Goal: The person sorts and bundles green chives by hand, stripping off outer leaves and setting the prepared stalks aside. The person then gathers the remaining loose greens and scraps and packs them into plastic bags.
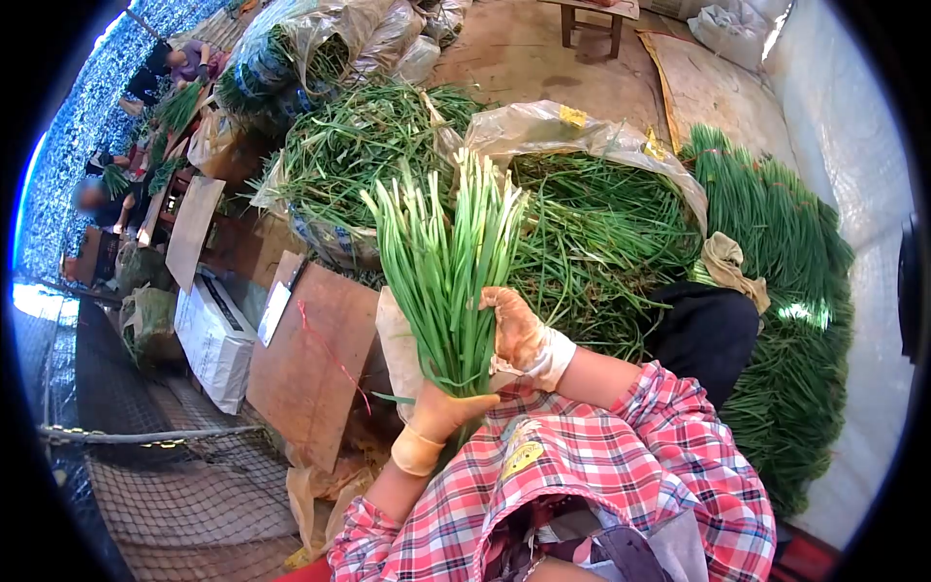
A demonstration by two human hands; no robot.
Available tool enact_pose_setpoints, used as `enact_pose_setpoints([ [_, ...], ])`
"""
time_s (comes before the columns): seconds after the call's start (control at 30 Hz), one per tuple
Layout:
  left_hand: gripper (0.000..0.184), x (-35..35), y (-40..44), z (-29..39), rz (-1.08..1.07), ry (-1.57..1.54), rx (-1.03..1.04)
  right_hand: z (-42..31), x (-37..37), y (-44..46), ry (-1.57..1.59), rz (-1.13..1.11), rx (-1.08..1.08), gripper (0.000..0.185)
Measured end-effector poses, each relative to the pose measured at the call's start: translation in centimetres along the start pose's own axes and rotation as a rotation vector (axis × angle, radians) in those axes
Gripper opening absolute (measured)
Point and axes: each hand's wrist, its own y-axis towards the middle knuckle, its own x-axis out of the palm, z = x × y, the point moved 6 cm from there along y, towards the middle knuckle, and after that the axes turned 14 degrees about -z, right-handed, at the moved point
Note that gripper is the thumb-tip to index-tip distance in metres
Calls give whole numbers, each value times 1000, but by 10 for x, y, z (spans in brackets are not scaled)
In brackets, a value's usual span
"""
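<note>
A bundle of long green stalks (451,262) with pale cut ends stands upright in front of my body, pale ends pointing away. My left hand (441,412), in a stained glove, is wrapped round the lower leafy part. Higher up, my right hand (519,335), gloved too, is closed against the bundle's right side; its fingertips are partly hidden. Behind the bundle, loose green stalks (601,233) fill an open plastic sack (529,131). Another heap of loose stalks (359,160) lies to the left of it.
A brown board (315,359) holds a knife (283,296) and a red string (325,344). Left of it is a white box (215,339). Tied bundles (776,252) are stacked along the right wall. Netting (194,495) lies lower left; two people sit far left. A stool (592,12) stands behind.
</note>
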Motion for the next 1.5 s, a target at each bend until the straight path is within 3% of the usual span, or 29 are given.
enact_pose_setpoints([
  [0.07, 60, 1, 8, 3, -9, -70, 0, 2, 15, -1, 65, -104, 28, 15],
  [0.13, 55, 1, 10, 1, -17, -141, 6, -3, 22, -4, -100, 1, 25, 19],
  [0.2, 54, -2, 10, -6, 22, -278, -17, -18, 13, -10, -244, -92, -54, 34],
  [0.27, 53, -8, 5, 4, 53, -385, -85, -47, -17, -25, -598, 104, -10, 43],
  [0.33, 57, -20, -4, 5, 114, -267, -58, -85, 9, -57, -696, 344, -19, 49],
  [0.4, 56, -26, -9, 9, 158, -183, -2, -144, -1, -82, -1039, 619, -324, 46],
  [0.47, 53, -32, -11, 20, 149, -24, 5, -159, 36, -85, -1103, 498, -483, 43],
  [0.53, 48, -36, -11, 18, 129, 93, 20, -143, 70, -62, -1253, 317, -337, 44],
  [0.6, 47, -29, -11, 38, 155, 199, 33, -110, 71, -33, -1280, 327, 45, 37],
  [0.7, 41, -29, -17, 46, 167, 340, 30, -93, 47, -14, -1270, 296, 172, 34],
  [0.8, 37, -37, -28, 48, 153, 341, 4, -89, 25, -17, -1148, 370, 96, 30],
  [0.87, 37, -45, -35, 51, 145, 278, 7, -124, 15, -24, -1692, 495, -141, 22],
  [0.93, 37, -61, -49, 35, 172, 348, 3, -156, 0, -43, -1454, 511, -281, 15],
  [1.0, 47, -66, -60, 28, 164, 194, -96, -203, -23, -76, -1413, 716, -399, 12],
  [1.07, 47, -73, -66, 19, 152, 306, -139, -250, -55, -123, -1245, 996, -464, 12],
  [1.13, 48, -74, -71, 21, 93, 407, -92, -278, -110, -136, -1858, 1249, 290, 34],
  [1.2, 51, -77, -73, 14, 82, 318, -190, -249, -105, -112, -2430, 789, 1086, 70],
  [1.23, 53, -78, -73, 17, 96, 333, -158, -222, -58, -107, -2258, 967, 715, 79],
  [1.27, 55, -77, -74, 20, 108, 347, -132, -199, -41, -89, -2159, 837, 513, 77],
  [1.33, 58, -75, -68, 22, 96, 344, -195, -137, 14, -54, -1711, 349, 47, 71],
  [1.4, 37, -73, -64, 31, 157, 449, -41, -90, 14, -26, -1454, 224, 91, 24],
  [1.43, 45, -77, -69, 8, 142, 43, -260, -90, 11, -22, -1414, 240, -27, 19],
  [1.5, 48, -78, -68, 8, 127, 29, -235, -114, 5, -26, -1402, 400, -147, 14],
])
